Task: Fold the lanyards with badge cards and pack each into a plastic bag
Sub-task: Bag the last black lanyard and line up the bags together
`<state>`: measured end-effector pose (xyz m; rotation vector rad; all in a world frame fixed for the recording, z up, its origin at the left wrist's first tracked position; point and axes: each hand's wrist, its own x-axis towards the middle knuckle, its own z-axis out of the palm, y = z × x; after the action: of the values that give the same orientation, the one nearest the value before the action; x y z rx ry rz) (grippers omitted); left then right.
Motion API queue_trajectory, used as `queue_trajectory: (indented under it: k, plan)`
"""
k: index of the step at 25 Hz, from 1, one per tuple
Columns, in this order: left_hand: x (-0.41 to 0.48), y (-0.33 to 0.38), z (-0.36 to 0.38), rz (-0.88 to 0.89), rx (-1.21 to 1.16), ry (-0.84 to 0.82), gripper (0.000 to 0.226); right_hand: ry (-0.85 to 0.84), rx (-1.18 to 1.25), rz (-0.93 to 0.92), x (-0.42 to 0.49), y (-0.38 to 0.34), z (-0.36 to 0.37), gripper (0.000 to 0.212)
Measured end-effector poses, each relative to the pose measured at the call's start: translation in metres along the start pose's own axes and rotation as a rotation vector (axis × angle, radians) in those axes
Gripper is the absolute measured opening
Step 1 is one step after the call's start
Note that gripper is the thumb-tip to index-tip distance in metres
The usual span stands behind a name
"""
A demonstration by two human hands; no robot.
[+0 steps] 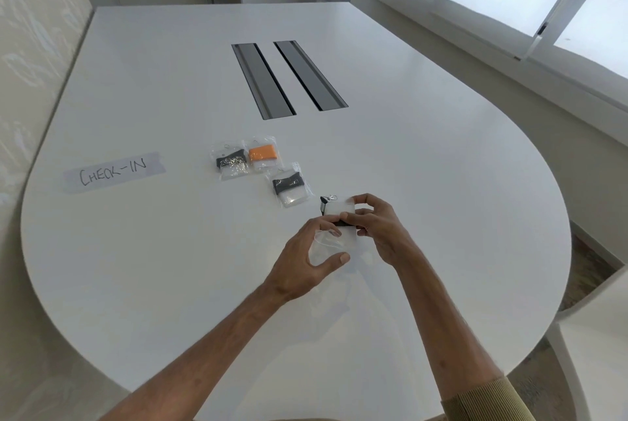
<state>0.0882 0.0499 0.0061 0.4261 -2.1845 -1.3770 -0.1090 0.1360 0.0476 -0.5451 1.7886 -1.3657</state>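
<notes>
My right hand pinches a white badge card with a black lanyard folded around it; a metal clip sticks out at its top left. My left hand holds a clear plastic bag by its mouth, just below the card. The card's lower edge meets the bag's opening. Three packed bags lie farther back on the white table: one with a black lanyard, one with an orange lanyard, one with a dark lanyard.
A paper label reading CHECK-IN lies at the left. Two dark cable slots run through the table's middle. A white chair stands at the right edge. Windows line the right wall.
</notes>
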Motion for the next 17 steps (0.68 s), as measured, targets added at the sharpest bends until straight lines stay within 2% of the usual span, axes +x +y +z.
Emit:
queue_trajectory:
  k: [4, 8, 14, 17]
  plan:
    - [-0.005, 0.0, -0.003, 0.043, -0.016, 0.003, 0.035, -0.08, -0.113, -0.055, 0.003, -0.007, -0.005, 0.038]
    - [-0.007, 0.003, -0.008, 0.056, 0.009, -0.002, 0.036, -0.224, -0.197, 0.033, 0.006, -0.018, -0.016, 0.043]
    - [-0.008, 0.001, -0.016, 0.092, 0.056, -0.038, 0.037, -0.379, -0.299, 0.073, 0.013, -0.038, -0.031, 0.044]
    - [-0.01, -0.004, -0.019, 0.085, 0.081, -0.041, 0.04, -0.327, -0.368, 0.064, 0.012, -0.041, -0.031, 0.033]
